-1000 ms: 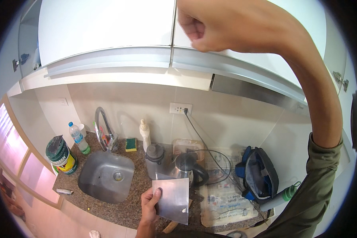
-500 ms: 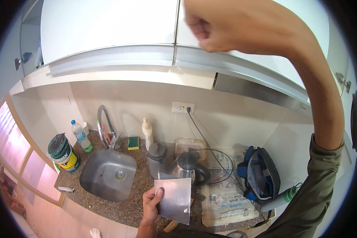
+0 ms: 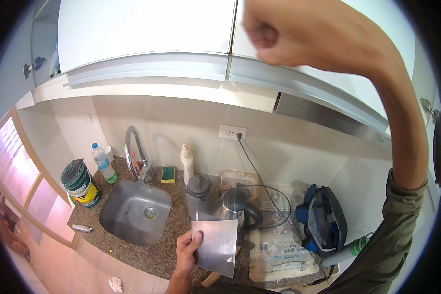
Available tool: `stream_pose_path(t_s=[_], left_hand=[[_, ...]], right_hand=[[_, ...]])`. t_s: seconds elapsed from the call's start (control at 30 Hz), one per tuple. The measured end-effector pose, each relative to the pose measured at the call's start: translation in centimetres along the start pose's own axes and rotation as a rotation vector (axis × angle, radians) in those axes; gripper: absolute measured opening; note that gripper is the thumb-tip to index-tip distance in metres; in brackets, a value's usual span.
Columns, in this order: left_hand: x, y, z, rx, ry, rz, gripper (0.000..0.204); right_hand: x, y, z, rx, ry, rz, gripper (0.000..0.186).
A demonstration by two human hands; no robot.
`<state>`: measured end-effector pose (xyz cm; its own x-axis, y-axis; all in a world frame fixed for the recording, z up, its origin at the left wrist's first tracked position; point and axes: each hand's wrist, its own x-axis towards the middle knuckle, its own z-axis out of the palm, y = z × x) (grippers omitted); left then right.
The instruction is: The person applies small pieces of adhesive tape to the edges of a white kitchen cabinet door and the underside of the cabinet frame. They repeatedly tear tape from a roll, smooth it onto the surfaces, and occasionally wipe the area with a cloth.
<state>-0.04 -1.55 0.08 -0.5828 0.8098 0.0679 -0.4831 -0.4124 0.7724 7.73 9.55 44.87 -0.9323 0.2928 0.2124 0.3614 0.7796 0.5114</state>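
At six o'clock the left grip [image 3: 187, 252] pinches a shiny flat sheet [image 3: 215, 250] that hides part of the kettle [image 3: 231, 201], and at one o'clock the right grip [image 3: 286, 36] is blurry and cut off on top, so I cannot tell if it is closed.

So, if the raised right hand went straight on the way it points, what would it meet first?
Most likely the white cabinet doors: the curled right hand is in front of them, pointing leftward. Depth is unclear here, so it might pass by without touching.
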Motion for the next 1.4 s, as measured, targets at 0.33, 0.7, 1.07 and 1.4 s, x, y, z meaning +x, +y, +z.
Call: stream_pose_path(t_s=[0.33,0.7,1.07,1.4], left_hand=[[0.2,0.1,0.6,0.012,-0.022,-0.023,0.035],[-0.5,0.1,0.4,0.000,-0.013,-0.008,0.033],[-1.7,0.5,-0.7,-0.059,-0.006,0.008,0.035],[-1.3,0.4,-0.6,-0.020,0.029,0.039,0.036]], right_hand=[[-1.4,1.0,1.8,0.030,0.268,-0.140,0.016],[-0.4,-0.5,0.4,0.056,0.113,-0.065,0.013],[-1.4,0.3,1.6,-0.007,0.195,0.012,0.023],[-0.2,-0.8,0.1,0.030,0.023,0.109,0.026]])
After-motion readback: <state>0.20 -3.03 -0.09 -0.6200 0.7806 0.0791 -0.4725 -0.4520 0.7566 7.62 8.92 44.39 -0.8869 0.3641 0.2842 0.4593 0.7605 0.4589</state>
